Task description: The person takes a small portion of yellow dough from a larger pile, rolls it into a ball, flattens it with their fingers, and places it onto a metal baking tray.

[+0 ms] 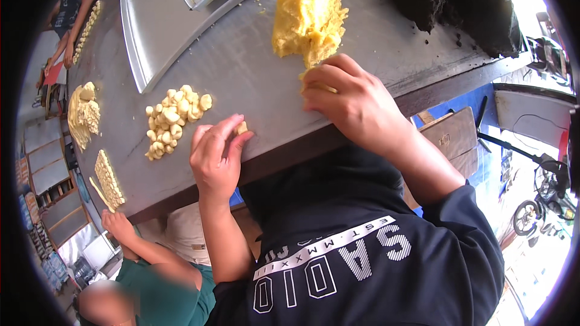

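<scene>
A crumbly yellow lump of dough [305,21] sits on the grey metal tabletop [254,78]. At its near end my right hand [347,96] is closed, fingers pressed on a bit of the yellow dough that seems joined to the lump. Near the table's front edge my left hand [214,154] pinches a small pale dough piece [241,128] between thumb and fingers. Just left of that hand lies a pile of small pale dough balls [172,118], several of them touching.
Metal trays [136,42] lie at the back left. A dark, crumpled bag-like mass [459,6] rests at the back right. Further left are a pale dough mound [84,115] and rows of dough pieces [109,178]. A co-worker's hand [118,226] works there; another person stands at the far left.
</scene>
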Tool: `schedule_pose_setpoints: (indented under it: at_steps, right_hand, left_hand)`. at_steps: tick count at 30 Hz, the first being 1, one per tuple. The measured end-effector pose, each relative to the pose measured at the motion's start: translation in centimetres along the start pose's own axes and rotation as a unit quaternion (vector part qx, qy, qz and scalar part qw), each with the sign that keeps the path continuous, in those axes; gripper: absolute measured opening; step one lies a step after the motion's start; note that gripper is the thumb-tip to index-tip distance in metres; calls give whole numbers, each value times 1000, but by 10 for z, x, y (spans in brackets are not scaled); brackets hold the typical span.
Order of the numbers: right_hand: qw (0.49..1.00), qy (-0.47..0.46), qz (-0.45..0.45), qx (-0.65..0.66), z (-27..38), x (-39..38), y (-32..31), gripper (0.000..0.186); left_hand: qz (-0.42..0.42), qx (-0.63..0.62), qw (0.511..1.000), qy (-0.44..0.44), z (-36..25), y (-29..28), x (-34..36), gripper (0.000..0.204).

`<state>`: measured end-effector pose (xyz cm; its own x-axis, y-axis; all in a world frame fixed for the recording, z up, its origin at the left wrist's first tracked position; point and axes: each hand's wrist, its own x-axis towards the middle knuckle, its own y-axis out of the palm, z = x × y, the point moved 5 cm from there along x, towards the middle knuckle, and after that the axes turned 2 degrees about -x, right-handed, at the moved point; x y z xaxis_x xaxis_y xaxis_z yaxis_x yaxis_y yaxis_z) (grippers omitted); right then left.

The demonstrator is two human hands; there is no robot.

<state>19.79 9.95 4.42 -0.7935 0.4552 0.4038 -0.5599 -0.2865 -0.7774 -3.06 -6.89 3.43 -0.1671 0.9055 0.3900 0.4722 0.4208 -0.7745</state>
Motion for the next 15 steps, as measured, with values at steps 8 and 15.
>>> schedule_pose_setpoints:
  at_steps: [8,15]
  right_hand:
    - [993,96,-30,-55,-10,0,-9,29]
    - [994,-23,23,-105,11,17,6,18]
  left_hand:
    - [92,203,975,11,-25,-16,6,32]
    - [-131,121,964,196,-29,21,102,33]
